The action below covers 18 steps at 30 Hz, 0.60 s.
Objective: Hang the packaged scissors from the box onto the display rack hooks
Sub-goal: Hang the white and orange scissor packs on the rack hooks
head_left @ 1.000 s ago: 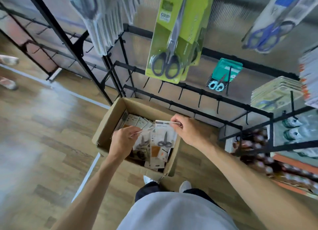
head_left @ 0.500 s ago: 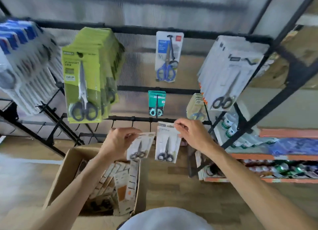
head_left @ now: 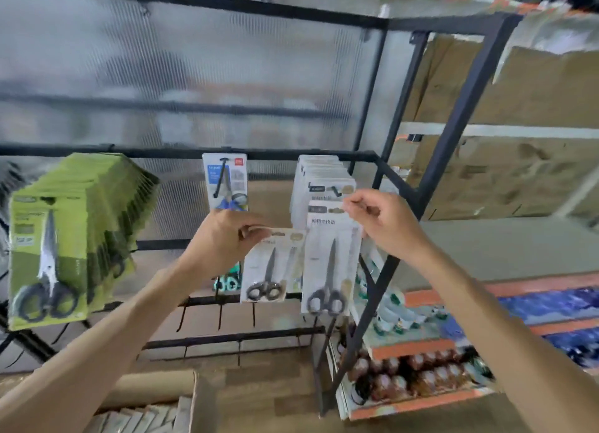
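My left hand (head_left: pixel 223 238) pinches the top of a small white scissors pack (head_left: pixel 270 265) with black handles. A taller white scissors pack (head_left: pixel 329 261) hangs from the pinch of my right hand (head_left: pixel 385 223), just in front of a stack of the same white packs (head_left: pixel 319 176) on a hook of the black display rack (head_left: pixel 447 134). At the bottom left is the cardboard box (head_left: pixel 162 389), with several more packs (head_left: pixel 152 418) standing inside it.
Green scissors packs (head_left: pixel 64 238) fill a hook at left. A blue-handled pack (head_left: pixel 227 181) hangs at centre, a teal pack (head_left: pixel 228 283) below it. Bare hooks line the lower bars (head_left: pixel 227 338). Shelves with bottles (head_left: pixel 415 377) stand at right.
Both hands have risen from the box, each with a pack. The right-hand pack has gone up to the white stack on the rack. The view has tilted upward.
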Each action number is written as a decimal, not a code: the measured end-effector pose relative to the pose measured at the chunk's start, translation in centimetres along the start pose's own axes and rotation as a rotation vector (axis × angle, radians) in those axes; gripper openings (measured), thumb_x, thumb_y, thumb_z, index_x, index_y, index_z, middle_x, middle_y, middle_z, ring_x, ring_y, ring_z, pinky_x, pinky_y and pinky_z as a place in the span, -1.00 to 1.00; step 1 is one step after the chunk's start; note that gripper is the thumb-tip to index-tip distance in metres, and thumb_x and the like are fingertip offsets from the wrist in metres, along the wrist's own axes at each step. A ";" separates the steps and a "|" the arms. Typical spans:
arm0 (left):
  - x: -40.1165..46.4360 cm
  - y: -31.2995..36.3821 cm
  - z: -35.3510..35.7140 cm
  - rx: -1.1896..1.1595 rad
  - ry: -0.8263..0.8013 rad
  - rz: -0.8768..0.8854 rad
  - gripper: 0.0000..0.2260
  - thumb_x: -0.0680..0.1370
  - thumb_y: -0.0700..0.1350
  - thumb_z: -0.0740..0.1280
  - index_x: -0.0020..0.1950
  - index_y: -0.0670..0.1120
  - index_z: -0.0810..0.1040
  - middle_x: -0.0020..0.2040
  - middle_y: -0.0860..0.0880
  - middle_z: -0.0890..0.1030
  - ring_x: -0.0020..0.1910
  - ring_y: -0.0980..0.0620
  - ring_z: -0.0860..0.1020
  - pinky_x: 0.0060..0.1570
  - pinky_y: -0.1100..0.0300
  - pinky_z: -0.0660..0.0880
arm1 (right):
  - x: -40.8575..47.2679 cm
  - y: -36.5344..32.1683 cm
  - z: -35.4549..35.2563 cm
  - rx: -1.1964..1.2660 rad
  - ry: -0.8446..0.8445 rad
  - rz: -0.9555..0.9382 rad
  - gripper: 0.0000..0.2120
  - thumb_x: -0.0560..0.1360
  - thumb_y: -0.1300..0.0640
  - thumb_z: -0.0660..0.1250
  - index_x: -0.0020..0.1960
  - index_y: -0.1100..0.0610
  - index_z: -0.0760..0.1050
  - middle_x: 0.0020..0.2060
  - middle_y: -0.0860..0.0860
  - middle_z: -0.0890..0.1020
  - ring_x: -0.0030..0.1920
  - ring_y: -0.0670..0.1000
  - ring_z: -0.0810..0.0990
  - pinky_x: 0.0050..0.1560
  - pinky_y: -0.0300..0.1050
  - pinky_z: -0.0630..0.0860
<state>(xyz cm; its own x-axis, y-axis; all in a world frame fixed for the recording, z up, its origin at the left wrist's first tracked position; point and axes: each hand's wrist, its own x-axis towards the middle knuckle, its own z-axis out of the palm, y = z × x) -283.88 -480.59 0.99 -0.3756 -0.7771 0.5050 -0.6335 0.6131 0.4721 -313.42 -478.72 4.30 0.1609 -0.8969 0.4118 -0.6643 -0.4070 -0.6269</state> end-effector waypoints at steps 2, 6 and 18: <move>1.2 1.3 0.0 0.018 0.037 0.010 -0.91 0.52 -0.15 0.46 -0.01 -0.04 0.73 -0.18 0.16 0.69 -0.24 0.20 0.61 -0.13 0.39 0.52 | 0.9 0.2 -1.2 -0.027 -0.009 -0.003 -0.86 0.62 0.07 0.30 0.04 0.06 0.63 -0.16 -0.12 0.69 -0.27 -0.24 0.62 -0.15 -0.31 0.48; 2.0 3.2 0.5 0.024 0.061 -0.006 -0.86 0.51 -0.22 0.47 0.04 -0.07 0.73 -0.16 0.19 0.65 -0.30 0.35 0.57 -0.08 0.54 0.48 | 2.0 0.6 -2.3 -0.070 -0.039 -0.022 -0.84 0.63 0.08 0.29 0.04 0.09 0.63 -0.22 -0.22 0.64 -0.29 -0.34 0.58 -0.21 -0.45 0.38; 2.1 5.6 0.6 0.058 0.033 -0.017 -0.83 0.52 -0.18 0.46 0.09 -0.02 0.72 -0.17 0.25 0.62 -0.24 0.45 0.56 -0.05 0.52 0.49 | 6.1 2.6 0.3 -0.186 -0.038 0.086 -0.81 0.64 0.08 0.28 0.10 0.14 0.63 -0.03 -0.02 0.68 -0.20 -0.17 0.58 -0.27 -0.37 0.35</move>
<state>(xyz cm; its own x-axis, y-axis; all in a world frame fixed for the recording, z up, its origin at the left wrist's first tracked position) -288.59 -478.83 4.26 -0.3426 -0.7815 0.5214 -0.6783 0.5898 0.4383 -313.90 -485.35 4.99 0.1231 -0.9345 0.3341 -0.7996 -0.2928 -0.5243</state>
